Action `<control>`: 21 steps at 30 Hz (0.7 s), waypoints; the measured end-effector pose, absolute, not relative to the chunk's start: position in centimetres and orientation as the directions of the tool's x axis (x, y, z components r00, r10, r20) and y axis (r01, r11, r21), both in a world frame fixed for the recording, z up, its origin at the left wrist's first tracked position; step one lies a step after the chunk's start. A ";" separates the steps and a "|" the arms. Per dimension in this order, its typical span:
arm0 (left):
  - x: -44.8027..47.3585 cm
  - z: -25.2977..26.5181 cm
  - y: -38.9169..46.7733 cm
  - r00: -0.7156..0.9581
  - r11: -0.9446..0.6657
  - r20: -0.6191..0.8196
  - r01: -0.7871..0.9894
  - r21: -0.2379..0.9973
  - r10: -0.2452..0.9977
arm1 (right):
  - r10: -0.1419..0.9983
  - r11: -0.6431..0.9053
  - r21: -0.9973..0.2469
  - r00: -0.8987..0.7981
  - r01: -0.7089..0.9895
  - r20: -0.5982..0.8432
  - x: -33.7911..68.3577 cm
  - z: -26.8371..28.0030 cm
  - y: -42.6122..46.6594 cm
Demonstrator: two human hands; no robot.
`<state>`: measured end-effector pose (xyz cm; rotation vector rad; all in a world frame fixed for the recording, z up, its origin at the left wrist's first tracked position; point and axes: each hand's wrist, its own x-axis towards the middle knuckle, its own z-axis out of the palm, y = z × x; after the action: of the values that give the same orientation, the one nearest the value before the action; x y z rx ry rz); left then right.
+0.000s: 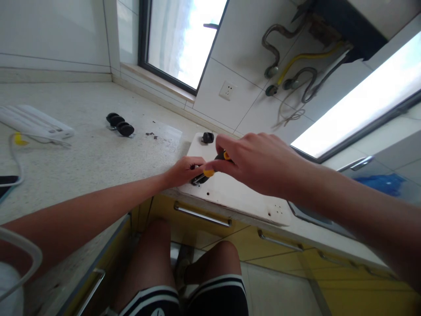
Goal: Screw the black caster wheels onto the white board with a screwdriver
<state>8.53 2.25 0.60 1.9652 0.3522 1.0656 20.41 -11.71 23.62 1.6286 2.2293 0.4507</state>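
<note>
Right grip (pixel 255 164) round seemingly plastic-handled screwdriver (pixel 208 172)

screwdriver (pixel 208 173): handle partly hidden by right hand (pixel 250 164) | wheel (pixel 204 180): partly covered by left hand (pixel 184 170) | white strip (pixel 36 120): cut off, left edge | dark crumbs (pixel 151 135): too small to identify

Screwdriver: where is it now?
Head view, centre: the screwdriver is in the right hand, its shaft beside the left hand, over the left end of the white board.
</note>
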 end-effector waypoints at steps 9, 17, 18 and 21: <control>8.5 0.5 2.3 0.580 -0.590 0.537 -0.115 0.799 0.613 | 0.967 0.212 0.518 -0.255 0.829 0.013 19.3 23.2 -11.6; 8.5 0.8 2.2 0.596 -0.594 0.541 -0.130 0.794 0.593 | 0.906 0.423 0.392 -0.388 0.817 -0.170 20.1 24.5 -12.0; 8.5 0.9 2.2 0.592 -0.595 0.544 -0.131 0.793 0.594 | 0.932 0.360 0.453 -0.337 0.815 -0.135 20.0 24.3 -12.0; 8.5 0.9 2.1 0.580 -0.600 0.555 -0.137 0.788 0.597 | 0.975 0.194 0.557 -0.221 0.808 -0.020 19.8 23.5 -11.9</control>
<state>8.45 2.08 0.94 1.9575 0.3683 1.0873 19.82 -11.92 23.51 1.6724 2.1066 0.6221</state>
